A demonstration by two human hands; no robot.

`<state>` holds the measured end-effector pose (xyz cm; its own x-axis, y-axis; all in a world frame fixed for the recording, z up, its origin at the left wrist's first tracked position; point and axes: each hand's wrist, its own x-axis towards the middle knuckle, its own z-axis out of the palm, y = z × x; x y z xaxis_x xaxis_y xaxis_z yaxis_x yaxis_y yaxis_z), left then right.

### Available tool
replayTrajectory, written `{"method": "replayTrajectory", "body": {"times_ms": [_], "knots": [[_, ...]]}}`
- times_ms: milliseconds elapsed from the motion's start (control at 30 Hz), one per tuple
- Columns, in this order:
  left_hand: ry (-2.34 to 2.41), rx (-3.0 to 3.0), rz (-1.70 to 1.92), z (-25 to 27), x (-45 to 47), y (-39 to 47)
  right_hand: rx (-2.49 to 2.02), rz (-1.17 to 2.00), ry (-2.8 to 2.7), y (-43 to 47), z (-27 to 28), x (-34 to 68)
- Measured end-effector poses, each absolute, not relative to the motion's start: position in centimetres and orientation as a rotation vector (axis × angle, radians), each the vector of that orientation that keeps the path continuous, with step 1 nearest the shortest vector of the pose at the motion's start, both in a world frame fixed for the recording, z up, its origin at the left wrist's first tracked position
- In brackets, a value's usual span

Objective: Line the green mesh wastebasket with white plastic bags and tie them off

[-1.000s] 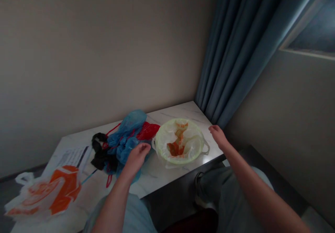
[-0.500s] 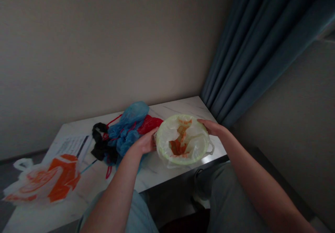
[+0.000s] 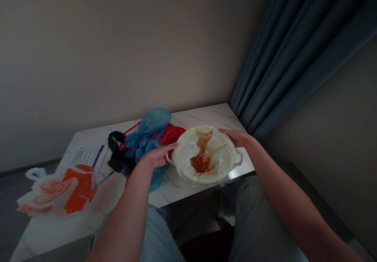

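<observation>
A round bin [image 3: 180,138] with a pale green rim stands at the right part of the white marbled table [image 3: 200,115]. Lining it is a white plastic bag [image 3: 216,152] with orange print, folded over the rim; its handle loops stick out at the left and right. My left hand [image 3: 159,156] grips the bin's left side, by the left loop, thumb and fingers at the rim. On the far right of the rim, my right hand [image 3: 235,137] holds on with its fingers stretched along the edge. Its fingertips are partly hidden.
Left of the bin lies a heap of crumpled blue bags [image 3: 144,148], with a red bag [image 3: 171,133] and black bags [image 3: 119,156]. Further left are a printed sheet [image 3: 84,156] and a white-and-orange bag [image 3: 63,191]. A blue curtain [image 3: 271,66] hangs at the right.
My left hand has shifted slightly up along the rim, and the bag's left loop now shows. The right hand has slid a little left along the far rim. The view has shifted slightly.
</observation>
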<state>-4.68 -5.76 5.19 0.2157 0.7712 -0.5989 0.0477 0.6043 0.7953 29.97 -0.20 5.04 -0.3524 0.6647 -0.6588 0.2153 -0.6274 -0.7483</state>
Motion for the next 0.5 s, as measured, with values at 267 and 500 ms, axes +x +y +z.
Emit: {"method": "replayTrajectory", "body": {"times_ms": [267, 500], "knots": [[1.106, 0.772, 0.603, 4.5, -5.6, -5.1, -1.704, 2.003, -1.011, -0.7, 6.1, 31.5], [1.312, 0.991, 0.509, 5.9, -4.9, -5.7, -1.854, 1.248, -1.442, -0.2, 5.8, 31.3]]}}
